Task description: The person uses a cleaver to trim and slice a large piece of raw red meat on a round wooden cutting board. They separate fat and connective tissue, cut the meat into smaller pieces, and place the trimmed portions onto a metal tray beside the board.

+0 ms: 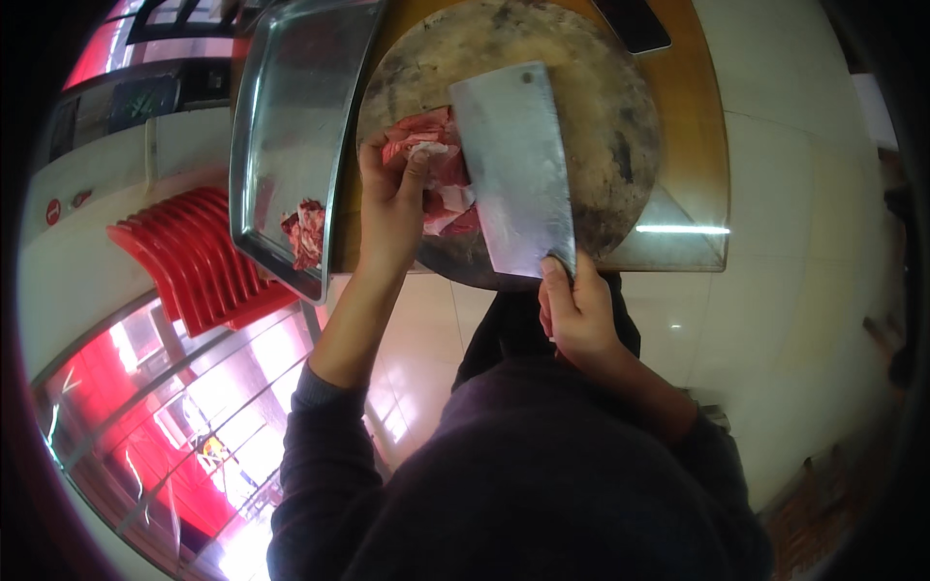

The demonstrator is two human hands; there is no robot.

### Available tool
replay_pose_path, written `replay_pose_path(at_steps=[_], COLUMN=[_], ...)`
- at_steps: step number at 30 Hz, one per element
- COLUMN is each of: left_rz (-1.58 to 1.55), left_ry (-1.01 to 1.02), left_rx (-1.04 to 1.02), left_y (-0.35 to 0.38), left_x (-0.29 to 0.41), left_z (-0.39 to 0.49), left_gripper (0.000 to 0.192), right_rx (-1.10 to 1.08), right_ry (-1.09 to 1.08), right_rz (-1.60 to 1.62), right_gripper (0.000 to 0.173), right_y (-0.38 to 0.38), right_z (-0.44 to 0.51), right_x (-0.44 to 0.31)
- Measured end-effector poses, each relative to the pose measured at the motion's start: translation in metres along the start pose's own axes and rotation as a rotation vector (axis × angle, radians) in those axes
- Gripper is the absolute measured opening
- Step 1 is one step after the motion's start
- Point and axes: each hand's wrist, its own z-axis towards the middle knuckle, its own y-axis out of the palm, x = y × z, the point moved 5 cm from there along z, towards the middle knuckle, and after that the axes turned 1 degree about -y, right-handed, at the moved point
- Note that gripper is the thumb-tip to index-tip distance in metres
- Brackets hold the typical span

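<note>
My right hand grips the handle of a broad metal cleaver, whose blade lies tilted over a round wooden chopping block. To the left of the blade, my left hand pinches a piece of raw red meat streaked with white fat. More meat rests on the block below those fingers, beside the blade's left side. The blade hides part of the block, and perhaps some of the meat. A small heap of cut meat sits in the near end of a shallow metal tray.
The block stands on a wooden table with a glossy top. A dark phone lies at its far right. Left of the table is a stack of red plastic stools or chairs, near a barred window. Pale floor tiles extend to the right.
</note>
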Motion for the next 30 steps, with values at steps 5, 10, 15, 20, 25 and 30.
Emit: replay_pose_path(at_steps=[5, 10, 15, 20, 25, 30], left_rz=[0.153, 0.69, 0.681, 0.886, 0.945, 0.842], left_ry=[0.158, 0.55, 0.418, 0.546, 0.698, 0.785], left_rx=[-0.216, -0.249, -0.455, -0.626, -0.675, -0.775], left_y=[0.004, 0.006, 0.001, 0.009, 0.012, 0.006], left_x=[0.003, 0.015, 0.02, 0.022, 0.023, 0.027], left_z=[0.011, -0.002, 0.01, 0.005, 0.004, 0.012], left_gripper=[0.027, 0.04, 0.039, 0.025, 0.021, 0.023], right_rx=[0.133, 0.167, 0.187, 0.151, 0.083, 0.037], right_ry=[0.043, 0.017, 0.096, 0.085, 0.153, 0.148], right_rz=[0.139, 0.191, 0.228, 0.274, 0.249, 0.215], right_gripper=[0.023, 0.023, 0.023, 0.025, 0.026, 0.024], right_y=[0.001, 0.016, 0.02, 0.018, 0.01, 0.01], right_z=[-0.005, -0.01, -0.019, -0.012, -0.019, -0.014], right_x=[0.014, 0.023, 0.024, 0.024, 0.025, 0.013])
